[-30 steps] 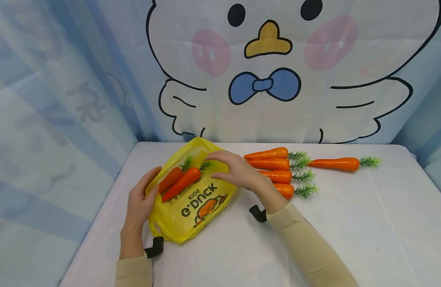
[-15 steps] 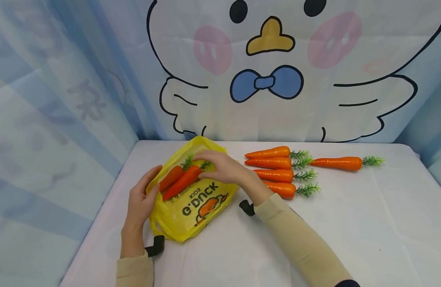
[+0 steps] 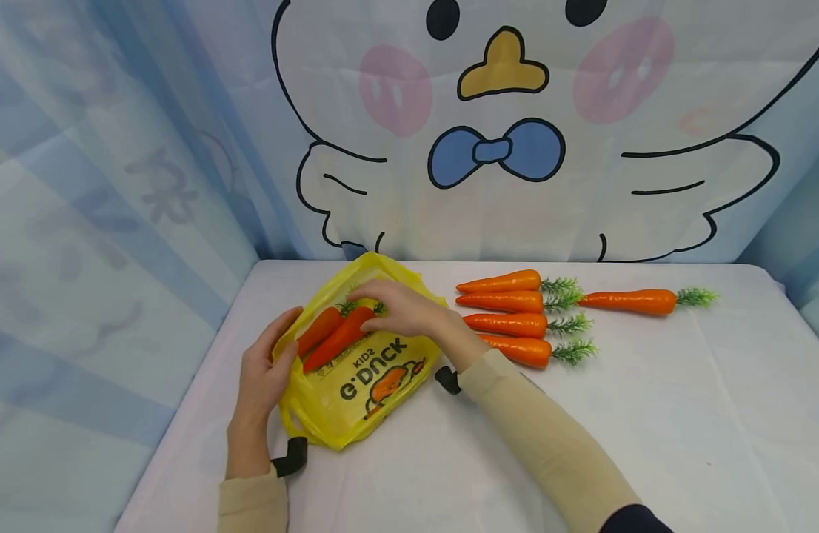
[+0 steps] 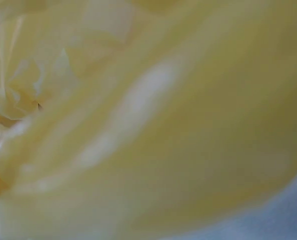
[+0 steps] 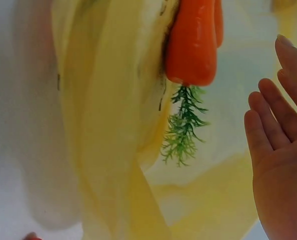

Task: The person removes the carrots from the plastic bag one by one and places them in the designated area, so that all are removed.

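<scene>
A yellow plastic bag (image 3: 336, 426) with printed lettering lies on the table, its mouth spread. Two orange toy carrots (image 3: 339, 340) with green tops show inside its opening. At the bag's left edge my left hand (image 3: 266, 374) grips the plastic, thumb in front; its wrist view is filled by the blurred bag (image 4: 213, 125). My right hand (image 3: 409, 311) reaches over the opening, close to the leafy ends, and overlaps them in the head view. From the right wrist, a carrot (image 5: 193, 45) hangs apart from the extended fingers (image 5: 261, 132), which hold nothing.
Several loose carrots (image 3: 506, 323) lie stacked in a column right of the bag, tips toward it. A single carrot (image 3: 636, 301) lies farther right. Behind the white-covered table (image 3: 409, 488) hangs a cartoon-printed cloth (image 3: 509, 222).
My right hand has moved left, farther over the bag's opening and the carrots' green tops. The left hand stays at the bag's edge.
</scene>
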`<state>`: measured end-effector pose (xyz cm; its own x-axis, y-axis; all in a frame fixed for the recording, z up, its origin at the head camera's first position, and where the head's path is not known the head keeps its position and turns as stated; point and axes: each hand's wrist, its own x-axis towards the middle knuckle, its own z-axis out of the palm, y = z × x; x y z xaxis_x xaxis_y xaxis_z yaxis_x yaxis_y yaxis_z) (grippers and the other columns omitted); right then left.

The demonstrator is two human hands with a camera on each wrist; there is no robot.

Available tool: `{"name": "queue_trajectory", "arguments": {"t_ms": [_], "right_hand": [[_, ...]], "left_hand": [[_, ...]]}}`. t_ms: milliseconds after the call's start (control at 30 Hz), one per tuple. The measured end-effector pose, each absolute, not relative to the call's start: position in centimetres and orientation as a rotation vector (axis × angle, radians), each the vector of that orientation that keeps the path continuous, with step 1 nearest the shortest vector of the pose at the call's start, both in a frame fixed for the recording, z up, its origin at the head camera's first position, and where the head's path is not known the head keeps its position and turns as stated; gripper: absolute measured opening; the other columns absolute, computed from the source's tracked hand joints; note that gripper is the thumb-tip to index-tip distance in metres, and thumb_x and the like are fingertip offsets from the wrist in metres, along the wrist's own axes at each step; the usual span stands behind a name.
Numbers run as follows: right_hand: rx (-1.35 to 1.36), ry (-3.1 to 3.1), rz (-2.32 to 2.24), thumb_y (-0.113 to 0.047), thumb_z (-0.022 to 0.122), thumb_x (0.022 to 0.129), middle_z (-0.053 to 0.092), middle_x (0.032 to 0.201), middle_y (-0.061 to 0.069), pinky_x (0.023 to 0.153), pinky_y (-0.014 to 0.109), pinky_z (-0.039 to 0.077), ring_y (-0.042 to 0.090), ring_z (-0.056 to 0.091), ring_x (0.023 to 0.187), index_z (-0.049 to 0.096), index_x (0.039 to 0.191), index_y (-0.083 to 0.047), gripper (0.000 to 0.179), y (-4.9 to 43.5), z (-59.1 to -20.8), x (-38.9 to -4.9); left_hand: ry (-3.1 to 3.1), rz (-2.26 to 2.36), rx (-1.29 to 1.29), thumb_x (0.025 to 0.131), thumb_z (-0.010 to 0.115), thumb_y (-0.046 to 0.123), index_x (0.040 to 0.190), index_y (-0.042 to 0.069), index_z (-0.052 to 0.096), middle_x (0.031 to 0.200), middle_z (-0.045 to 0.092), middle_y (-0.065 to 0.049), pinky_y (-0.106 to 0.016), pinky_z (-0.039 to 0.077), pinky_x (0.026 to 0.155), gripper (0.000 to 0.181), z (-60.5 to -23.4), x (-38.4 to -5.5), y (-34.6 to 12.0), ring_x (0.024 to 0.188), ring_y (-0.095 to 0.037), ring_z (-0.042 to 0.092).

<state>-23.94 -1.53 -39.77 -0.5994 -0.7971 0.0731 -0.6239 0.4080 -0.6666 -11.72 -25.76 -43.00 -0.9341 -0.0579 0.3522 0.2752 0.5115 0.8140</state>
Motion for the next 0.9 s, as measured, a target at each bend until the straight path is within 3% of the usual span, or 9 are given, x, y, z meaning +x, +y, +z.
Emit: {"name": "queue_trajectory", "arguments": {"t_ms": [400,900], "right_hand": [[-1.143,2.387,-0.918,-0.022,0.072,0.095,0.051,0.148,0.002,0.113,0.034,0.035,0.019,0.044,0.136,0.056,0.144,-0.014,0.052,-2.6,-40.6,-24.8],[-1.201,2.344,-0.848,-0.017,0.073,0.095,0.056,0.141,0.003,0.110,0.029,0.037,0.017,0.049,0.127,0.059,0.139,-0.010,0.047,-3.1,-41.9,-25.3]], "left_hand": [[-2.447,-1.396,-0.160,0.098,0.054,-0.007,0.145,0.006,0.053,0.147,0.053,-0.011,-0.013,0.029,0.108,0.049,-42.9,-11.7,-25.8,0.138,-0.026,0.045],[-2.464,-1.408,-0.133,0.098,0.054,-0.005,0.146,0.007,0.053,0.147,0.053,-0.010,-0.014,0.029,0.108,0.049,-42.5,-11.5,-25.4,0.138,-0.025,0.045]]}}
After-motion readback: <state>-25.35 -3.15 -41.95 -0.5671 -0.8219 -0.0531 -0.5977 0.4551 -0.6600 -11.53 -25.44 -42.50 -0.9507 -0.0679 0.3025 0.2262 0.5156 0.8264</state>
